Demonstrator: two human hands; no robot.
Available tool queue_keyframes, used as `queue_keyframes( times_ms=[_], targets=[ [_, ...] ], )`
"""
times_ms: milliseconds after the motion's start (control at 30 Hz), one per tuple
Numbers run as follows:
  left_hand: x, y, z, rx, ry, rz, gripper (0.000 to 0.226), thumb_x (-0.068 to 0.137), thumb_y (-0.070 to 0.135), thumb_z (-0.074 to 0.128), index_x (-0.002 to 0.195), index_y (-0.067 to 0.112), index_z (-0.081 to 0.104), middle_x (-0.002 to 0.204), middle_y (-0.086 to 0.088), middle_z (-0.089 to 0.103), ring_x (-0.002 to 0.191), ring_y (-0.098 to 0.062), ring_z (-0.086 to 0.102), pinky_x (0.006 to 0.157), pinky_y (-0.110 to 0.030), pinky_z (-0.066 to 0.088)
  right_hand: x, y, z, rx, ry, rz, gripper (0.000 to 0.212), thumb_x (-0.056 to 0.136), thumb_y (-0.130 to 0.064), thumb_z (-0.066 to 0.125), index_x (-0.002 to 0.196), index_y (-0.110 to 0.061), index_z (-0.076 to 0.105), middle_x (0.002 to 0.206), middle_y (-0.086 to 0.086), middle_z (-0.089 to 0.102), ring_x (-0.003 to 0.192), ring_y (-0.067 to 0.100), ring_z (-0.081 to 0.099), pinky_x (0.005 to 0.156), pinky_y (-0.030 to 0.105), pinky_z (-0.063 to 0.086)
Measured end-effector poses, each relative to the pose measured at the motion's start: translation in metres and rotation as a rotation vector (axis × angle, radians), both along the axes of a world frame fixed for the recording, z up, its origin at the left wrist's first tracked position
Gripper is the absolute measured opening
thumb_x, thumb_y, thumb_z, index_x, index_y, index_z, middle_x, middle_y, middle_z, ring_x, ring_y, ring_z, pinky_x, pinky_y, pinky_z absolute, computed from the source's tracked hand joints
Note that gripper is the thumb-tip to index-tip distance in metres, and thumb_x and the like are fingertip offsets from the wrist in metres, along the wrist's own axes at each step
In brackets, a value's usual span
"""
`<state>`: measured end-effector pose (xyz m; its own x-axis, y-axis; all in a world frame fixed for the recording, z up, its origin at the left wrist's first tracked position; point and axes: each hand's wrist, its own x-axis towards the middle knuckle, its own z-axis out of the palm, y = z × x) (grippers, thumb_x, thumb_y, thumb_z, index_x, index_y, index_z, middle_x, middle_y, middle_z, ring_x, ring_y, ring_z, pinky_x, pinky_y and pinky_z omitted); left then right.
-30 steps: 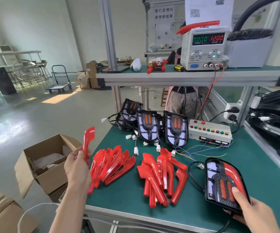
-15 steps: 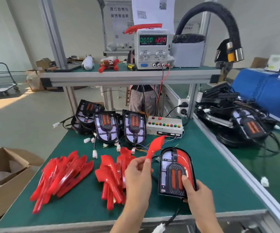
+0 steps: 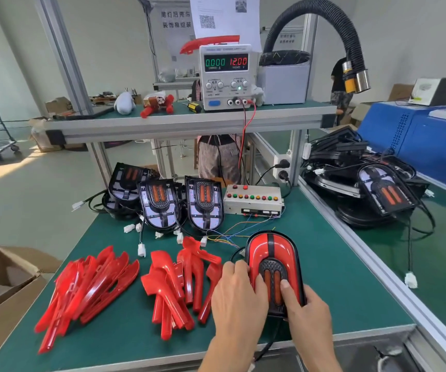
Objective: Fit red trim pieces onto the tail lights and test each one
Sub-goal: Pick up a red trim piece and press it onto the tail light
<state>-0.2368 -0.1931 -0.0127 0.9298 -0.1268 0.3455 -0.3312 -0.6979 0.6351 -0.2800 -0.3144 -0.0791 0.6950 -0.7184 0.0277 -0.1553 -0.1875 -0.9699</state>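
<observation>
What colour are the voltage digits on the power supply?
Red on the power supply, in the head view.

Glossy red plastic trim pieces lie on a matt green table.

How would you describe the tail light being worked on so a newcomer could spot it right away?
On the green workbench, look at the near edge right of the two red trim piles. The tail light lies under both hands there. Unlike the three bare lights behind, its upper face is covered in glossy red.
</observation>
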Motion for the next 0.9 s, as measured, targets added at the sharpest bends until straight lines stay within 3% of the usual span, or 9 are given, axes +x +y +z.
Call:
queue_keyframes(
  times_ms=[233, 367, 533, 700, 800, 900],
  targets=[
    [0.008, 0.002, -0.002, 0.089, -0.048, -0.056, 0.025, 0.095, 0.049, 0.057, 0.1, 0.027, 0.047, 0.1, 0.008, 0.059, 0.089, -0.019, 0.064, 0.07, -0.028, 0.043, 0.001, -0.002, -0.003, -0.006, -0.001, 0.001, 0.019, 0.09, -0.059, 0.063, 0.083, -0.043, 0.07, 0.078, -0.03, 0.07, 0.08, 0.005, 0.069, 0.072, 0.033, 0.057],
    [0.007, 0.008, -0.008, 0.043, -0.087, -0.113, 0.042, 0.094, 0.045, 0.059, 0.13, 0.03, 0.045, 0.112, 0.009, 0.063, 0.102, -0.018, 0.064, 0.079, -0.031, 0.049, 0.001, -0.002, -0.004, 0.0, -0.01, 0.015, 0.02, 0.091, -0.059, 0.063, 0.085, -0.042, 0.072, 0.08, -0.029, 0.071, 0.081, 0.005, 0.07, 0.075, 0.035, 0.059],
    [0.007, 0.016, -0.012, 0.026, -0.105, -0.195, 0.051, 0.092, 0.051, 0.061, 0.136, 0.027, 0.054, 0.098, 0.009, 0.058, 0.093, -0.016, 0.06, 0.083, -0.029, 0.049, 0.002, -0.002, -0.003, 0.006, -0.025, 0.018, 0.023, 0.09, -0.06, 0.062, 0.086, -0.04, 0.071, 0.082, -0.029, 0.071, 0.083, 0.005, 0.07, 0.077, 0.036, 0.06],
    [0.013, 0.024, -0.011, -0.106, -0.064, -0.264, 0.042, 0.093, 0.035, 0.067, 0.133, 0.029, 0.057, 0.094, 0.018, 0.047, 0.09, -0.002, 0.05, 0.084, -0.018, 0.042, 0.0, -0.004, -0.003, 0.024, -0.043, 0.042, 0.024, 0.09, -0.058, 0.064, 0.088, -0.036, 0.075, 0.082, -0.02, 0.075, 0.082, 0.007, 0.072, 0.08, 0.04, 0.06],
    [0.017, 0.026, -0.013, -0.273, 0.097, -0.253, 0.057, 0.085, 0.031, 0.075, 0.131, 0.043, 0.044, 0.109, 0.017, 0.046, 0.105, 0.003, 0.048, 0.087, -0.014, 0.039, -0.003, -0.004, 0.0, 0.036, -0.068, 0.073, 0.012, 0.091, -0.052, 0.067, 0.09, -0.044, 0.075, 0.082, -0.016, 0.077, 0.079, 0.003, 0.071, 0.081, 0.041, 0.06],
    [0.024, 0.029, -0.01, -0.468, 0.441, -0.286, 0.073, 0.079, 0.032, 0.083, 0.136, 0.043, 0.038, 0.117, 0.009, 0.055, 0.101, 0.002, 0.058, 0.081, -0.013, 0.048, -0.005, -0.006, 0.005, 0.083, -0.093, 0.09, 0.012, 0.092, -0.044, 0.069, 0.09, -0.035, 0.078, 0.084, -0.013, 0.078, 0.079, 0.003, 0.073, 0.083, 0.04, 0.06]
  ],
)
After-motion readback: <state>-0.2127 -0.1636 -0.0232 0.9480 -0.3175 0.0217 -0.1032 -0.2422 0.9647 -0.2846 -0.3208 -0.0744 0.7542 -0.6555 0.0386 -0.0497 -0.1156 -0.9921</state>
